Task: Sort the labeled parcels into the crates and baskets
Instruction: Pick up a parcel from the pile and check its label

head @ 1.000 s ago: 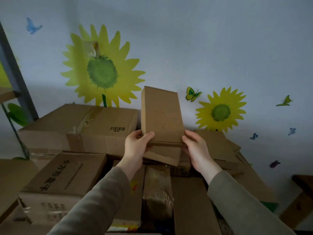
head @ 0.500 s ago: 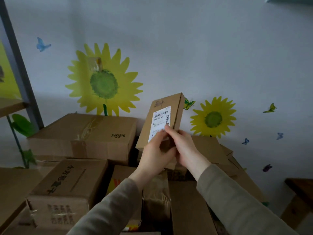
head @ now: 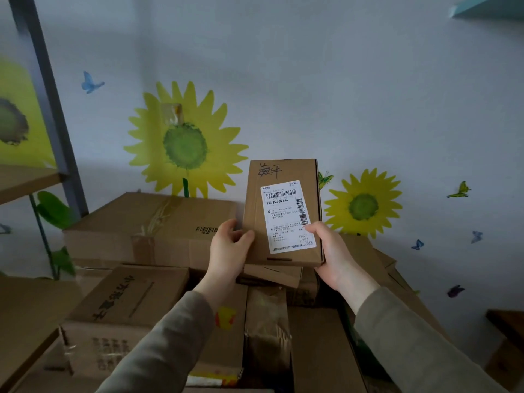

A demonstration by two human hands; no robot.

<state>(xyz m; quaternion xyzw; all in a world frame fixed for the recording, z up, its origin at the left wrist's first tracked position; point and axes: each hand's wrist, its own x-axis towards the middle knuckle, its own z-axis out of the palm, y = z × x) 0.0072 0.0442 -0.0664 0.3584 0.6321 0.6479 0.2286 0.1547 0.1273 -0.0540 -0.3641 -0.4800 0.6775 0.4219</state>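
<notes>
Gripped parcel (head: 280, 173) low, left hand (head: 229, 249) and right hand (head: 333, 252); needed thumbs clear of label (head: 287, 217), fine print perhaps unreadable.

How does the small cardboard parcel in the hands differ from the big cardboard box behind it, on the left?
The small brown cardboard parcel is held upright between the left hand and right hand; the big brown cardboard box lies flat on other boxes. The parcel bears a white label and handwriting; the box, a printed barcode and tape. Both are brown cardboard.
</notes>
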